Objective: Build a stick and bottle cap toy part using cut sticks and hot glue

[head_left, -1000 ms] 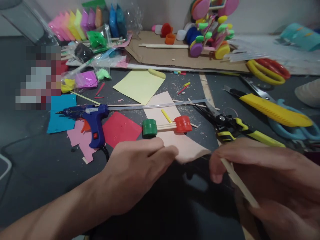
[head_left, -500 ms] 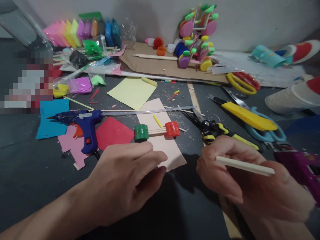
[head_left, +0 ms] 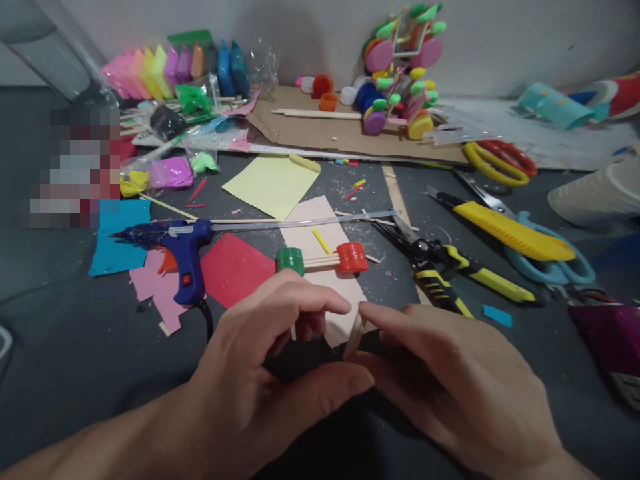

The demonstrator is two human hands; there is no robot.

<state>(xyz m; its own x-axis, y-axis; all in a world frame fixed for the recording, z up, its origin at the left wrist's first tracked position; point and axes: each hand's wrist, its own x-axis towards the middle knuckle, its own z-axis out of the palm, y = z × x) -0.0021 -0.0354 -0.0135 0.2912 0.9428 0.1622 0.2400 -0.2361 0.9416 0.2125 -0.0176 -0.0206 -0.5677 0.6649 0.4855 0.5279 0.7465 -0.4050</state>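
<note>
My right hand (head_left: 450,373) pinches short pale wooden sticks (head_left: 354,335) upright between thumb and fingertips. Facing it, my left hand (head_left: 270,353) has its thumb and index finger apart around the near side of those sticks. Its other fingers are curled, and the end of a thin wooden stick (head_left: 293,331) pokes out below them. Just beyond my left hand lie several parallel sticks (head_left: 321,261) joining a green bottle-cap stack (head_left: 290,261) to a red bottle-cap stack (head_left: 352,257). They rest over a pale pink paper sheet (head_left: 315,217).
A blue glue gun (head_left: 187,257) with a long glue stick lies left. To the right are cutting pliers (head_left: 425,250), a yellow utility knife (head_left: 515,230), scissors (head_left: 495,163) and paper cups (head_left: 595,190). Cap-wheeled models (head_left: 400,80) stand on cardboard (head_left: 300,137) at the back.
My right hand has moved left, turning the sticks from lying flat to upright, close to my left hand. My left thumb and index finger have spread. The view has shifted slightly left.
</note>
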